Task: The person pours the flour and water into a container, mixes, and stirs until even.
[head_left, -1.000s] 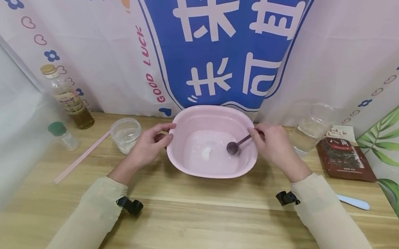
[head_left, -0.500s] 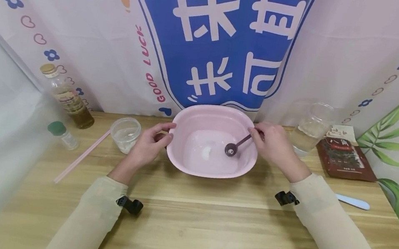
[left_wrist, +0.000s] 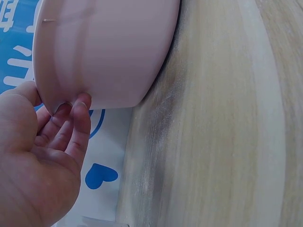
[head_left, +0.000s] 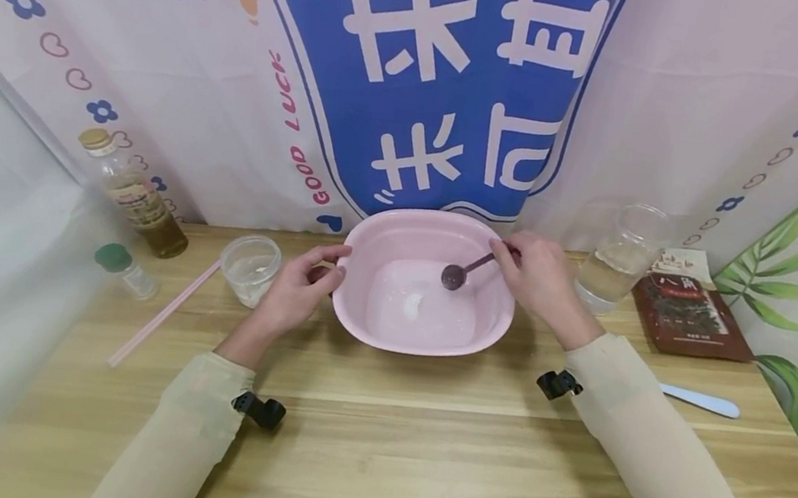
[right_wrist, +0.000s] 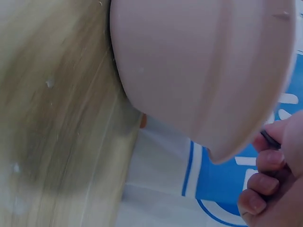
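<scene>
Pink basin (head_left: 426, 282) sits on the table (head_left: 373, 447) between your hands. Head view: your left hand (head_left: 298, 290) grips the basin's left rim, thumb over the edge. Your right hand (head_left: 534, 279) pinches the spoon (head_left: 467, 269) by its handle end. The spoon's long axis runs from upper right down to lower left, bowl end pointing into the basin, above a white patch on the floor. Judged from this, mixing is under way; the patch is not yet dispersed.

Left wrist view: your fingers (left_wrist: 71, 125) curl under the basin's rim.

Right wrist view: your fingers (right_wrist: 267, 182) are closed on the dark handle (right_wrist: 271, 139) beside the basin wall.
</scene>
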The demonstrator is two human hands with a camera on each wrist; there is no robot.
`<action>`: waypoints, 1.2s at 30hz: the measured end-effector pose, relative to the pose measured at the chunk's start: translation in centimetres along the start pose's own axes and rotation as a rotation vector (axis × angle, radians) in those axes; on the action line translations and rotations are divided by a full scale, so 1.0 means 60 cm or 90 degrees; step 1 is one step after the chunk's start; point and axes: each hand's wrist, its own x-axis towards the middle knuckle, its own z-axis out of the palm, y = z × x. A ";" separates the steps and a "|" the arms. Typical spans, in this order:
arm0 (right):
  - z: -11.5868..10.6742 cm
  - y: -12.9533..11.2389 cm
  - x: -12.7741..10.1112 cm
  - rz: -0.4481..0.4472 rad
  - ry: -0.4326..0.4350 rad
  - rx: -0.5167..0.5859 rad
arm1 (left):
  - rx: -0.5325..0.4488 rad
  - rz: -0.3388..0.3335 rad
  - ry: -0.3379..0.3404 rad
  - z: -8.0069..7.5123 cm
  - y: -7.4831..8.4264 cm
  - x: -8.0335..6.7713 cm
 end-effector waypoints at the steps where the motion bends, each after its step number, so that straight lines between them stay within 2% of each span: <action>1: 0.003 -0.002 0.003 0.005 -0.011 -0.004 | 0.000 0.002 0.001 0.000 0.000 0.000; 5: 0.012 -0.006 0.012 0.020 -0.048 -0.013 | -0.003 0.005 -0.001 -0.001 -0.001 0.001; 9: 0.006 -0.006 0.012 0.018 -0.015 -0.007 | -0.004 0.007 -0.006 0.001 -0.002 0.001; 12: -0.002 -0.005 0.011 0.002 0.008 -0.039 | -0.004 0.005 -0.002 0.001 -0.001 0.001; 17: -0.005 -0.004 0.006 -0.045 -0.016 -0.112 | -0.002 0.009 0.003 -0.001 0.000 0.000; 25: -0.010 -0.012 0.002 -0.090 0.043 -0.108 | -0.018 0.014 0.003 0.001 -0.004 0.002; 31: -0.001 -0.010 0.000 -0.112 -0.002 -0.152 | -0.013 0.005 0.003 0.000 -0.007 0.003; 36: 0.005 -0.003 -0.005 -0.122 0.012 -0.137 | -0.014 0.005 0.003 0.002 -0.006 0.003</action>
